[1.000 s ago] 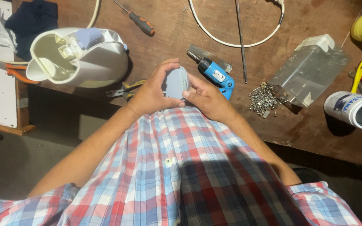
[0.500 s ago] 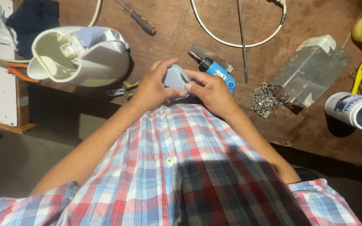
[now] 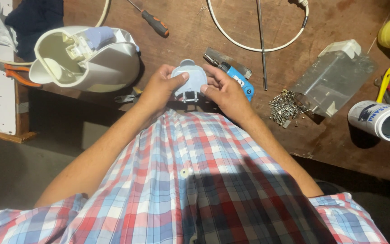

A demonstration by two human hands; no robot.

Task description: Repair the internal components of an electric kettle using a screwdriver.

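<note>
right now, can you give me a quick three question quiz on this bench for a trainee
1. True or false: both hands hold the pale blue lid.
2. What lies just right of the right hand: A) blue tool, B) a hammer, C) a phone?
3. Fill in: the white kettle lies on its ____.

Key: 1 true, with the left hand on its left edge. 2 A. 3 side, by the orange pliers, far from the screws on the wooden table.
</note>
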